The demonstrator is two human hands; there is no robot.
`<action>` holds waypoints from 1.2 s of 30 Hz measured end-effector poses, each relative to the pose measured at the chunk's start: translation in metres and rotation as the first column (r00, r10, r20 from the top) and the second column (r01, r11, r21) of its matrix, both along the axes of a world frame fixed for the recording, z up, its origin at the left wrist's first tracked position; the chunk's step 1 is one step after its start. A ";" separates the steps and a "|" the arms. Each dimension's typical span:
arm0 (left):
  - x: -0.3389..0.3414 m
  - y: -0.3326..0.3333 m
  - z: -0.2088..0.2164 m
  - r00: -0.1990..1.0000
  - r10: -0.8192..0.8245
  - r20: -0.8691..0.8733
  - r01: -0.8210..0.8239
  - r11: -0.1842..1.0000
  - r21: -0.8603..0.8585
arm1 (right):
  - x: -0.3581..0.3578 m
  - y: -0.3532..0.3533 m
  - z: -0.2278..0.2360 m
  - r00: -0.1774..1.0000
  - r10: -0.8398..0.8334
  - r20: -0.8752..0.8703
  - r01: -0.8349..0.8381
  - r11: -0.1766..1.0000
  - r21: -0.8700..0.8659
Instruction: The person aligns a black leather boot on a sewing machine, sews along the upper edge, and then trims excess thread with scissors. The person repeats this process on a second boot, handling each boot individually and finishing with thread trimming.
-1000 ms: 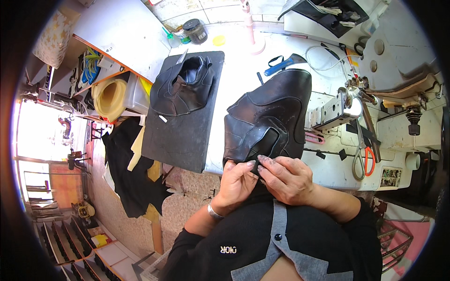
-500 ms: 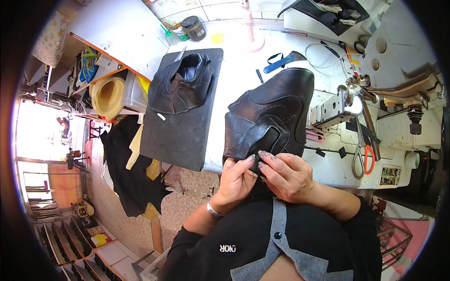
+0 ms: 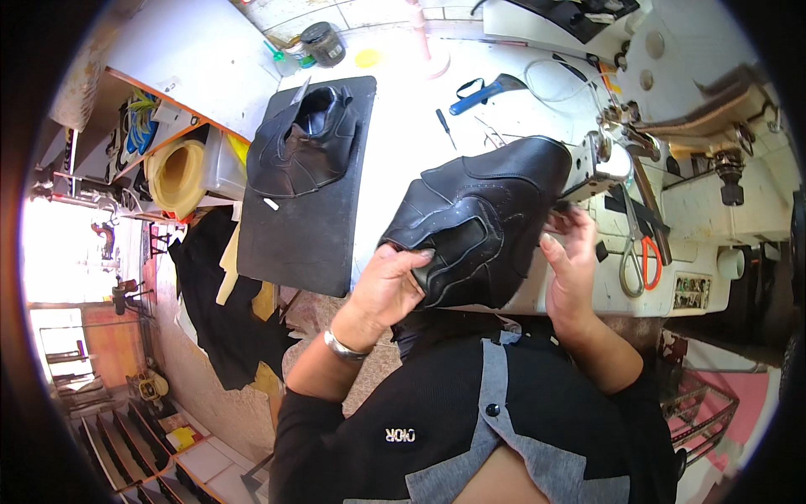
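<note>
A black leather shoe upper (image 3: 457, 189), with stitched panels and an opening facing up, is held in front of my body. My left hand (image 3: 384, 286) pinches the edge of that opening at its lower left, thumb on top. Beside the upper's right edge, my right hand (image 3: 573, 256) has its thumb and fingers apart; some fingertips reach behind the edge, so contact there is unclear. Another black shoe upper (image 3: 304, 151) stands on a dark board (image 3: 306, 239) to the left, near a small white piece (image 3: 271, 204).
A sewing machine arm (image 3: 600, 160) juts in at the right. Scissors with orange handles (image 3: 642, 260), a blue-handled tool (image 3: 478, 99) and a thin dark tool (image 3: 445, 126) lie on the white table (image 3: 390, 151). A dark jar (image 3: 321, 44) stands at the back.
My right hand has left the opening's edge and moved right, its fingers spreading. The held upper has turned and tilted, its opening now more visible. My left hand has shifted left and up, still gripping.
</note>
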State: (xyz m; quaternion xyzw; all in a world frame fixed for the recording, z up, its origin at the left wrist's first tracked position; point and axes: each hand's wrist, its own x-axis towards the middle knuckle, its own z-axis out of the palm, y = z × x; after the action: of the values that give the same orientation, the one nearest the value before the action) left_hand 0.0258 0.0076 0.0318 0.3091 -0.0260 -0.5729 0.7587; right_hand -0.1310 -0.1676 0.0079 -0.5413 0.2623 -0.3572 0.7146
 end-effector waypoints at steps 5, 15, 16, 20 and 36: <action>0.022 -0.010 0.003 0.987 -0.131 0.091 0.120 0.986 0.118 | -0.007 -0.008 -0.011 0.946 0.296 0.129 -0.317 0.771 0.553; 0.019 -0.024 0.003 0.839 -0.231 0.492 -0.102 0.823 0.559 | -0.015 0.028 -0.023 0.998 0.040 0.039 -0.050 0.957 0.287; 0.016 -0.026 0.001 0.823 -0.213 0.527 -0.125 0.836 0.534 | -0.018 0.030 -0.023 0.998 0.040 0.044 -0.051 0.957 0.286; 0.016 -0.044 -0.007 0.780 -0.129 0.613 -0.230 0.851 0.472 | -0.019 0.032 -0.019 0.994 0.073 0.082 -0.093 0.956 0.277; -0.010 -0.026 0.019 0.772 0.123 0.624 -0.363 0.891 0.273 | -0.029 0.030 -0.013 0.969 0.059 0.240 -0.143 0.926 0.349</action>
State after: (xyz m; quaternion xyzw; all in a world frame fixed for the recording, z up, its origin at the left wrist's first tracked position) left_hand 0.0154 -0.0188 0.0510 0.6124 -0.1087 -0.3367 0.7069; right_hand -0.1599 -0.1375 -0.0056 -0.3683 0.2130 -0.3241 0.8450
